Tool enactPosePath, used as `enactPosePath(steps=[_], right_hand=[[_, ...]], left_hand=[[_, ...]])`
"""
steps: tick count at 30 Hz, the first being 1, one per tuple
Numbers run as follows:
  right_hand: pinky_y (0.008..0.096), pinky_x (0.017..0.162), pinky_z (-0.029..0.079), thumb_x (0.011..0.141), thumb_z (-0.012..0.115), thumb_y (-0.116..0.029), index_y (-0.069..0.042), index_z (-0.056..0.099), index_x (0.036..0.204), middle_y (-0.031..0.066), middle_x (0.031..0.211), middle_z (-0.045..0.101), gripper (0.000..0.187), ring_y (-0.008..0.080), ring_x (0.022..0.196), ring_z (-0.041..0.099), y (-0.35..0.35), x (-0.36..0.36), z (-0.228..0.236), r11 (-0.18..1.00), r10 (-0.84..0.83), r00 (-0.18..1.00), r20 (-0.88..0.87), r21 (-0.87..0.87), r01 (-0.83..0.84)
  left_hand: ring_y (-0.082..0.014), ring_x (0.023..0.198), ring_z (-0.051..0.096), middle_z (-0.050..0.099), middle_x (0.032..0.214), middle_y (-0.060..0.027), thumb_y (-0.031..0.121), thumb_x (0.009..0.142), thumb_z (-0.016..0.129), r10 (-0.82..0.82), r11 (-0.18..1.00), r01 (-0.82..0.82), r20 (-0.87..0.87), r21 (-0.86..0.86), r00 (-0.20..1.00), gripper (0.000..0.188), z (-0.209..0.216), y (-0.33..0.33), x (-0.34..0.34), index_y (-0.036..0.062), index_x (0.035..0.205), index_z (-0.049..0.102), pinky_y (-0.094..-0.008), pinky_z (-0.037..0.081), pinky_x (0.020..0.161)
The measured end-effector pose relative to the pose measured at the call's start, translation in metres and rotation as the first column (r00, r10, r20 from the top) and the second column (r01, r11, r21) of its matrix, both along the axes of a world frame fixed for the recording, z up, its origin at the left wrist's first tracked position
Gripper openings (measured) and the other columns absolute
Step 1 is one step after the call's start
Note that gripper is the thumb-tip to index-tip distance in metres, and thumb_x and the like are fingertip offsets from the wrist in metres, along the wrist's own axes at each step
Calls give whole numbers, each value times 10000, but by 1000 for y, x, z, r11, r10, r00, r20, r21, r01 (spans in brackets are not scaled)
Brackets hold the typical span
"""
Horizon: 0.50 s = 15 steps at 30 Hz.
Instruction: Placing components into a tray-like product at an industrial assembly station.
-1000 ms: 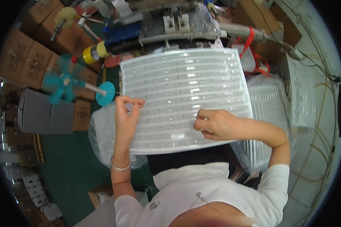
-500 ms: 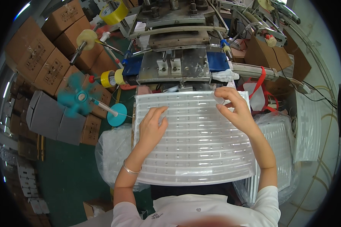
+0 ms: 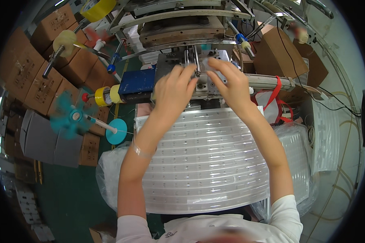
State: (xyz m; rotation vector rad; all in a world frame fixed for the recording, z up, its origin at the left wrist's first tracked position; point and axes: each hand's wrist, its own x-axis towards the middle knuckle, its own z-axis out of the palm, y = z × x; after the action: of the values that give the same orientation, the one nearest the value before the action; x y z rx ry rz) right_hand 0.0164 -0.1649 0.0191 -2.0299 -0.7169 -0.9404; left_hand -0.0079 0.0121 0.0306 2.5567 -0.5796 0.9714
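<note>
My left hand (image 3: 173,90) reaches over the metal work plate of the machine, its blurred fingertips beside the upright metal rods (image 3: 196,60). Opposite it, my right hand (image 3: 232,84) is curled, with a small clear piece (image 3: 206,64) at its fingertips; its exact kind is too blurred to tell. Below both wrists lies a wide sheet of clear ribbed plastic (image 3: 202,162), with rows of small marks or formed pockets across it. My forearms pass over this sheet. The hands hide much of the metal plate (image 3: 163,60).
The press frame (image 3: 182,32) stands just beyond my hands, with a blue block (image 3: 138,83) at its left. A teal fan (image 3: 75,116) and stacked cartons (image 3: 32,89) are on the left. Bagged plastic sheets (image 3: 292,158) and an open carton (image 3: 280,52) are at the right.
Both hands have moved forward from the ribbed sheet to the machine's metal plate and closer together. The view has shifted, and the sheet sits slightly lower in it.
</note>
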Motion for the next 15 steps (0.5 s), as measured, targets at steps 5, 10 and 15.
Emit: enactPosePath(steps=[5, 10, 15], right_hand=[[356, 654, 516, 829, 633, -182, -89, 647, 1000, 94, 945, 661, 195, 281, 801, 631, 27, 32, -1, 912, -244, 969, 32, -332, 241], [353, 677, 505, 850, 618, -196, -73, 643, 1011, 82, 922, 662, 205, 255, 802, 635, 22, 39, -13, 903, -250, 967, 46, -350, 250], [376, 942, 398, 827, 632, -233, -12, 476, 1241, 204, 1186, 534, 495, 332, 1106, 512, -16, -6, -18, 993, -64, 991, -121, -109, 51]], left_hand=[[-242, 656, 595, 584, 821, -78, 108, 743, 709, -160, 973, 119, -205, -200, 966, 260, -5, 28, -93, 89, 995, 649, -325, 476, 585], [-241, 713, 618, 629, 914, -88, 96, 741, 721, -171, 976, 112, -342, -186, 924, 307, -8, 50, -144, 55, 1033, 636, -313, 471, 593], [-243, 715, 613, 630, 909, -81, 95, 741, 718, -238, 969, 186, -409, -161, 881, 284, -8, 48, -178, 46, 996, 603, -314, 461, 597]])
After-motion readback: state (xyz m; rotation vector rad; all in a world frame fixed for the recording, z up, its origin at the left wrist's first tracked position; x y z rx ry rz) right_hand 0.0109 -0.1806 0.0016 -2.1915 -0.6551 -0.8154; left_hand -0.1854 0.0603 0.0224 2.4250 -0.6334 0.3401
